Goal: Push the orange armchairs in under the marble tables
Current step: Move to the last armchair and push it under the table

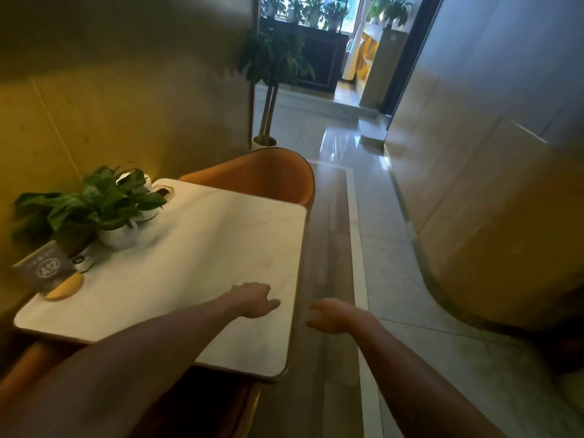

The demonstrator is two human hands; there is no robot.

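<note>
head view, looking down past both forearms. left hand [254, 300] over the near right part of the marble table [202, 248], fingers loose and holding nothing; whether touching the top, could not tell. right hand [330, 316] just off the table's right edge, above the floor strip, fingers loosely curled, empty too. far orange armchair [268, 177] at twelve o'clock from the hands, seat already tucked beneath the far edge, curved back standing clear above the top. near orange armchair [34, 368] at seven o'clock, only a rim showing under the near corner and largely hidden by the left arm; how far in, could not tell. potted plant [107, 207] and a12 sign [47, 270] at ten o'clock on the top, against the wall. tall floor plant [271, 67] at twelve, beyond the far chair.

judged: between chairs, reaching for the next push. best done with both palms low and even on the chair back, pressed straight along the table's axis so neither arm clipped the marble edge; stopped once the back neared the top, without jolting the plant pot.
</note>
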